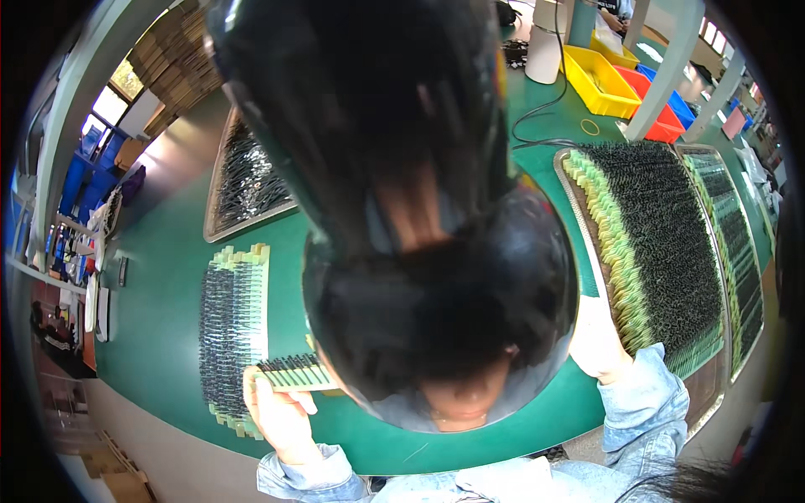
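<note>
My left hand point(283, 419) pinches the left end of a pale green comb-like strip point(303, 377) set with a row of black pins. The strip's right end passes behind a large glossy black rounded object point(436, 318), which fills the middle of the view. My right hand point(597, 339) reaches in behind that object from the right. Its fingers are hidden, so I cannot tell what they hold. Just left of my left hand, several similar strips point(236, 327) lie side by side on the green table point(151, 302).
On the right, a tray point(579, 222) is packed with pinned strips, with a second filled tray point(725, 226) beside it. A metal tray of dark, shiny thin parts point(247, 180) sits at the back left. Yellow point(597, 84) and red bins point(662, 126) stand at the far right, near a black cable point(537, 117).
</note>
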`<act>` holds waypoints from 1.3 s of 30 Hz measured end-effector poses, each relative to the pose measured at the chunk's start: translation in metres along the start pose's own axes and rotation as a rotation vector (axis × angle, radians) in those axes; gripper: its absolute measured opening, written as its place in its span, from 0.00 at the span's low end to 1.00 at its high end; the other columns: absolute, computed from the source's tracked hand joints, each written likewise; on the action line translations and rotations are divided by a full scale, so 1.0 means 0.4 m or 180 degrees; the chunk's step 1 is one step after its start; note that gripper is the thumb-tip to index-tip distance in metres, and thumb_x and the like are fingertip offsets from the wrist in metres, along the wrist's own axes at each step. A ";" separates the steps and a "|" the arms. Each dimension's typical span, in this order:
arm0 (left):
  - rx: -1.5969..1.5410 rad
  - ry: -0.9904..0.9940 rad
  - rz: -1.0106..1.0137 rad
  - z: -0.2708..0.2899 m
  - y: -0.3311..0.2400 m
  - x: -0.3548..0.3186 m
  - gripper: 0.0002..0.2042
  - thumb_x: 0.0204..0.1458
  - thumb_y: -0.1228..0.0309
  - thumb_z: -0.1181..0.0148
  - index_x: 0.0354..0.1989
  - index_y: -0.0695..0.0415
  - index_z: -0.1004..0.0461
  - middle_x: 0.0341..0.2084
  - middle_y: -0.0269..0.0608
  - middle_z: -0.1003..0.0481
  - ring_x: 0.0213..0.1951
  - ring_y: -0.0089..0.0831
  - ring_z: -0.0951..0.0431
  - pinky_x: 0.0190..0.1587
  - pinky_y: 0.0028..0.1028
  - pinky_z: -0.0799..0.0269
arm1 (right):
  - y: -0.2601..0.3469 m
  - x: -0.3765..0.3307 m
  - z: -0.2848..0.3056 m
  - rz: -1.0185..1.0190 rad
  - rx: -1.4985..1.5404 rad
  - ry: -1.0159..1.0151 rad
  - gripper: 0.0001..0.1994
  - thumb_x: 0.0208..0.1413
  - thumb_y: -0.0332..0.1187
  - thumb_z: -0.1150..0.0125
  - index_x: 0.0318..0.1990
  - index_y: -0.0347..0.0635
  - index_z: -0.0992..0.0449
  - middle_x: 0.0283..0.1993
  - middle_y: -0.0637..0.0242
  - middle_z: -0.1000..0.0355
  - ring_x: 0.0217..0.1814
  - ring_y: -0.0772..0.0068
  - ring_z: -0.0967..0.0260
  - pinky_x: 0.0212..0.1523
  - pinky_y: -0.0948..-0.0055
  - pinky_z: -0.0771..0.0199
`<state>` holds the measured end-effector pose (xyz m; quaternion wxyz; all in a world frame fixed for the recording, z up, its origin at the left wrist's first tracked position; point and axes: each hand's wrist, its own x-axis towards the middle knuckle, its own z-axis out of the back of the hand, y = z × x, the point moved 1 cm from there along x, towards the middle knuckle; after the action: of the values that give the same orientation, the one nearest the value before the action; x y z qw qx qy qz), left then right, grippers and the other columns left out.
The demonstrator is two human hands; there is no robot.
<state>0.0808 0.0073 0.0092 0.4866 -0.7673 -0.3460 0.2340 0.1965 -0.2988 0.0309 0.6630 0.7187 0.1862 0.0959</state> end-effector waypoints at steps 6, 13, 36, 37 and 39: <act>0.0635 0.0113 0.0024 0.016 -0.011 -0.007 0.06 0.51 0.70 0.58 0.30 0.60 0.41 0.19 0.46 0.33 0.10 0.32 0.35 0.08 0.25 0.38 | -0.062 0.039 0.009 -0.0431 0.0159 -0.0397 0.10 0.51 0.29 0.58 0.35 0.34 0.31 0.18 0.73 0.39 0.17 0.85 0.46 0.18 0.87 0.48; 0.1029 0.0639 -0.0054 -0.013 -0.023 -0.033 0.06 0.51 0.72 0.58 0.31 0.64 0.40 0.17 0.40 0.35 0.15 0.27 0.33 0.16 0.23 0.35 | -0.095 0.074 0.048 0.0282 -0.0339 0.0063 0.11 0.52 0.32 0.61 0.33 0.36 0.33 0.19 0.72 0.41 0.16 0.86 0.48 0.15 0.87 0.50; 0.0568 0.1049 0.0105 -0.017 0.005 -0.050 0.13 0.42 0.81 0.51 0.39 0.63 0.40 0.26 0.35 0.35 0.29 0.18 0.35 0.34 0.17 0.39 | -0.094 0.077 0.050 0.0492 0.0037 -0.0461 0.20 0.52 0.26 0.59 0.53 0.33 0.47 0.52 0.57 0.43 0.53 0.68 0.45 0.54 0.75 0.46; 0.0526 0.0935 0.0153 -0.015 0.006 -0.050 0.15 0.42 0.81 0.51 0.40 0.63 0.41 0.27 0.35 0.35 0.30 0.18 0.35 0.36 0.18 0.40 | -0.089 0.075 0.043 0.0861 -0.0937 -0.0466 0.19 0.52 0.24 0.60 0.53 0.33 0.47 0.51 0.57 0.43 0.52 0.69 0.44 0.53 0.76 0.46; 0.0611 0.0991 0.0024 -0.031 0.005 -0.049 0.14 0.43 0.82 0.54 0.40 0.64 0.42 0.24 0.34 0.37 0.27 0.18 0.37 0.33 0.17 0.39 | -0.080 0.062 0.058 0.1055 -0.1565 -0.0567 0.19 0.52 0.23 0.60 0.53 0.32 0.46 0.50 0.56 0.42 0.51 0.69 0.43 0.53 0.76 0.45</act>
<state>0.0772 -0.0156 0.0128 0.6043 -0.7456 -0.2397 0.1461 0.2233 -0.3088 -0.0060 0.8060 0.5630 -0.0212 0.1815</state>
